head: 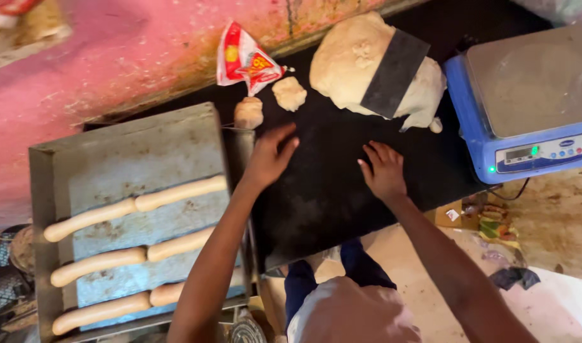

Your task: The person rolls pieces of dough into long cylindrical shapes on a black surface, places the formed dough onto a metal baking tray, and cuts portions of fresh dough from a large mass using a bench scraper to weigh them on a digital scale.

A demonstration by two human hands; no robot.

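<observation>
On my left sits the grey metal baking tray [113, 159] with long dough rolls [135, 204] lined up in rows, its right edge butting against the black bench [329, 197]. The middle of the bench is bare, so there's decent room there. Up top are a small dough ball [248, 112], a red and white plastic packet [245, 61], a flatter dough piece [289, 93] and the big dough lump [351, 60]. The blue weighing scale [526, 101] boxes in the right edge. My left hand [270, 155] and right hand [383, 170] lie flat, fingers spread, holding nothing.
</observation>
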